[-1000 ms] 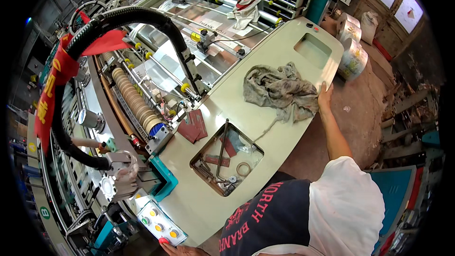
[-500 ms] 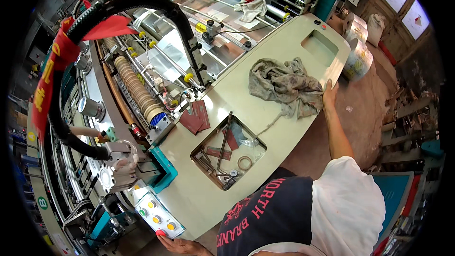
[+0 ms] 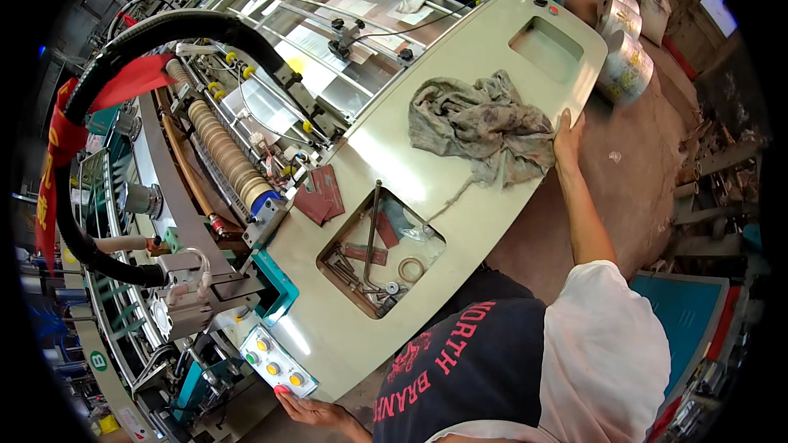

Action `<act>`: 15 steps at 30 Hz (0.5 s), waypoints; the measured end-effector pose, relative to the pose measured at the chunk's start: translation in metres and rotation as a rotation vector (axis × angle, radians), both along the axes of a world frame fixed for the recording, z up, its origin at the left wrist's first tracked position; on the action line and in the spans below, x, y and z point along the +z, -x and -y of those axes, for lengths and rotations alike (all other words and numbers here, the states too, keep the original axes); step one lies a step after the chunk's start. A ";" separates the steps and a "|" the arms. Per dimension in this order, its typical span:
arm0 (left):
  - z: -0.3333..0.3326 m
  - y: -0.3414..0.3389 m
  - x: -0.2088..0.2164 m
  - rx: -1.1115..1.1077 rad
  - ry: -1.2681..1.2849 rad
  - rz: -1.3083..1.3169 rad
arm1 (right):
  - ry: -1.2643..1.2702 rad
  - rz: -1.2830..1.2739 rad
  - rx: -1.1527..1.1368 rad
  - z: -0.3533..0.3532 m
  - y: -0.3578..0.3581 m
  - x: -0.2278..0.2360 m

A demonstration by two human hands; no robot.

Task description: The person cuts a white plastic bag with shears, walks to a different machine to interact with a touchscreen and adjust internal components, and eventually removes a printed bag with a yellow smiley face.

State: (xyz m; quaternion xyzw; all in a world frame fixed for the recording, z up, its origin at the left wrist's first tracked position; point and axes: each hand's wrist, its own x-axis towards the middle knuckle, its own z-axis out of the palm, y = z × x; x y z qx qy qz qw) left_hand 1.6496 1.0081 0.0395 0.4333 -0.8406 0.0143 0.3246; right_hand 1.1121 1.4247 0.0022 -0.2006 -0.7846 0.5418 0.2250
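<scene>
My left hand (image 3: 316, 412) is at the lower corner of a white control box (image 3: 279, 363) with green and yellow buttons. Its fingers are stretched out, with the fingertips at a red button (image 3: 281, 391). My right hand (image 3: 568, 143) rests against the right edge of the machine's pale green cover (image 3: 484, 226), thumb on top and fingers stretched along the side. Close by that hand lies a crumpled, stained grey rag (image 3: 484, 127). A recessed tray (image 3: 443, 267) in the cover holds a hex key (image 3: 372, 234), a ring (image 3: 411, 269), bolts and reddish sheet pieces.
Reddish abrasive-looking sheets (image 3: 318, 195) lie beside the tray. A black corrugated hose (image 3: 189, 25) with a red ribbon (image 3: 66, 143) arches over rollers (image 3: 222, 148) and clear film (image 3: 361, 66). Large film rolls (image 3: 624, 70) stand on the floor at right. A teal panel (image 3: 677, 320) is behind my right arm.
The view has shifted, so the machine sits slightly higher and further left. My hands keep their places at the red button and the cover's edge.
</scene>
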 end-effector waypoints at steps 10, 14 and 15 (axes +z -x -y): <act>-0.006 0.004 -0.003 0.049 0.021 -0.158 | -0.001 -0.017 0.066 -0.011 0.012 -0.021; -0.009 0.019 0.007 0.032 -0.057 -0.120 | 0.036 -0.054 0.122 -0.021 0.011 -0.016; -0.010 0.025 0.011 0.032 -0.073 -0.133 | 0.052 -0.099 0.144 -0.027 0.013 -0.020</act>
